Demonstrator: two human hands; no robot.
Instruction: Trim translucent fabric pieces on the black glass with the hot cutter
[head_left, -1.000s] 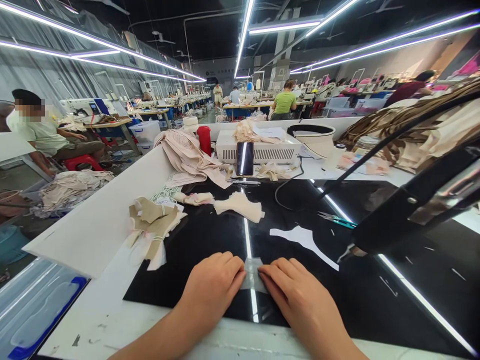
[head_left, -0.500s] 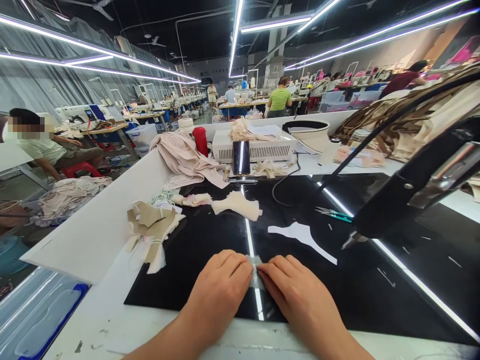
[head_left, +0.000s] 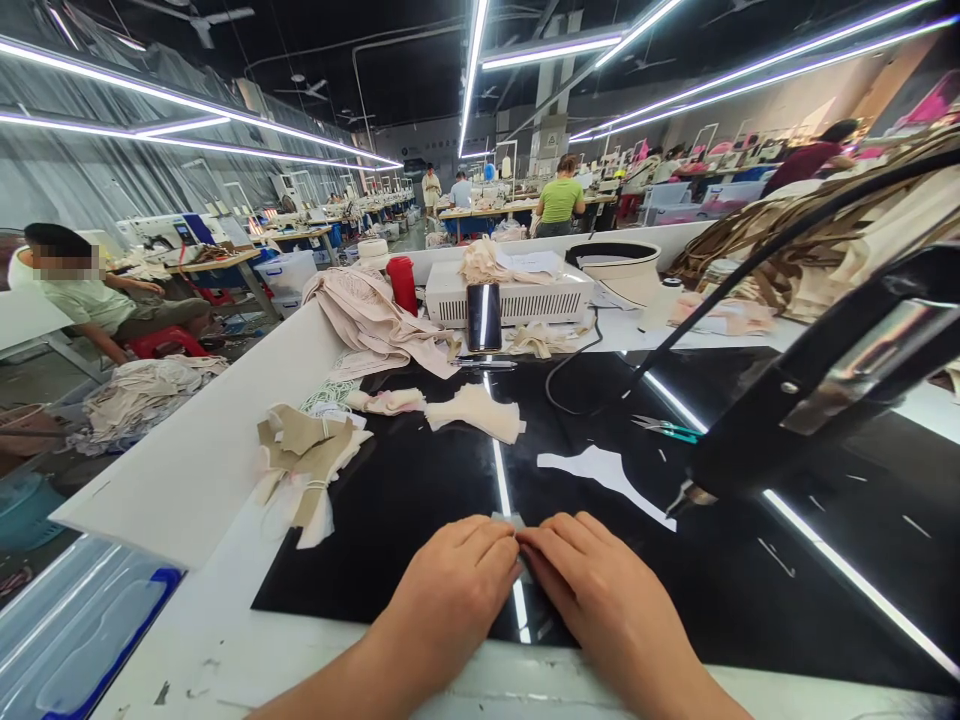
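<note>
My left hand [head_left: 457,575] and my right hand [head_left: 600,575] meet at the near part of the black board [head_left: 360,555], thumbs and fingertips pressed together. Between them is a small, pale, translucent piece [head_left: 509,520], pinched from both sides; most of it is hidden under the fingers, and its kind is unclear. Just beyond lies a stack of cream fabric cutouts [head_left: 476,412]. A white curved template [head_left: 592,468] lies flat to the right. Above the board at right, a black tool [head_left: 795,390] with a metal tip points down near the template's end.
Thread snips [head_left: 667,429] lie beside the black tool. Tied beige fabric pieces [head_left: 307,455] sit at the board's left edge. Behind stand a phone [head_left: 484,318], a white vented box [head_left: 525,298] and a red cylinder [head_left: 403,284]. Several people are at other tables.
My left hand has slid slightly right, so its fingertips now touch or nearly touch my right hand's, covering more of the translucent piece. The black tool's tip has swung left and down, toward the template.
</note>
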